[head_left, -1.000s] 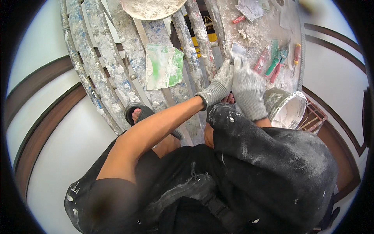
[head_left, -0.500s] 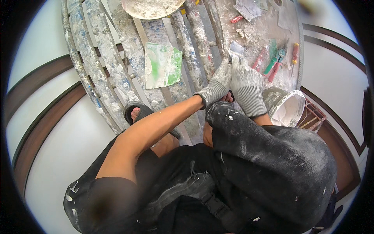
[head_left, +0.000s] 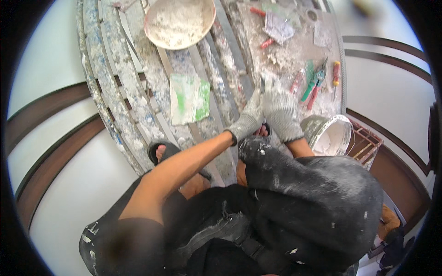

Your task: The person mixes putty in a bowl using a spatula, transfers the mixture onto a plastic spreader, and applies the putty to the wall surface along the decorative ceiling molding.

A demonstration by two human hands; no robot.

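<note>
Grey knit, dusted white, covers the left hand (head_left: pixel 250 115) and right hand (head_left: pixel 281 108), which meet right of the frame's centre, fingers bent. A flat, pale piece (head_left: pixel 267 75) shows at their fingertips; whether either hand grips it, I cannot tell. Left of them lies a roughly four-sided green board (head_left: pixel 189 99) smeared with white; above, a round bowl (head_left: pixel 179 47) contains lumpy white powder. Green-and-red pliers (head_left: pixel 316 83) and a slim screwdriver (head_left: pixel 336 73) lie at upper right, above a crusted bucket (head_left: pixel 314 127).

Paint-spattered slats (head_left: pixel 120 80) form the surface; white walls (head_left: pixel 71 184) carry brown bands (head_left: pixel 46 103). Compared with half a second ago, more of the bowl shows, the board appears lower, and the hands remain together.
</note>
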